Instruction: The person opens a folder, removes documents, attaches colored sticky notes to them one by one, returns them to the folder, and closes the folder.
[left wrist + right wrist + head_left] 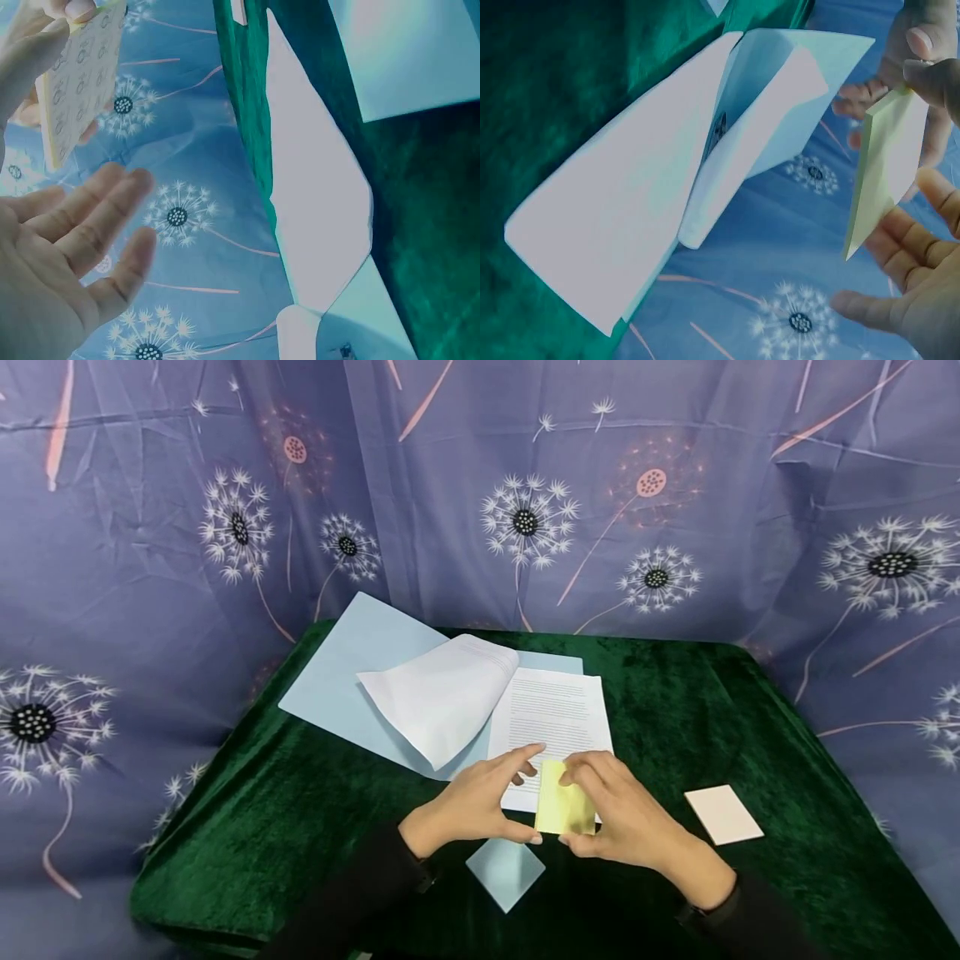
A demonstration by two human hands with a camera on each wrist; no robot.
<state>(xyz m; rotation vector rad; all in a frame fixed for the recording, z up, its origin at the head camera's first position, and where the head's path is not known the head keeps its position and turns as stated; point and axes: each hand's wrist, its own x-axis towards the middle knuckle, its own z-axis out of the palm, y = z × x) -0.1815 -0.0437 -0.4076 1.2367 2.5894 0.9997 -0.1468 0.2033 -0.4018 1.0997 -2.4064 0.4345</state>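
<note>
A yellow sticky note pad (pixel 553 802) is held upright above the near part of the table. My right hand (pixel 626 814) grips it, with the thumb at its lower edge and fingers over its upper right side. My left hand (pixel 483 795) is spread just to the left, its fingers apart and its thumb tip right at the pad's lower left corner. Small printed marks in rows cover one face of the pad (pixel 82 82) in the left wrist view. Behind the hands lies a printed sheet (pixel 551 710), partly covered by them.
A light blue folder (pixel 330 677) lies open under the papers, with a white page (pixel 442 693) curling up over it. A small light blue square (pixel 506 874) lies below my hands. To the right, a cream square pad (pixel 723 814) rests on the green cloth (pixel 675 710).
</note>
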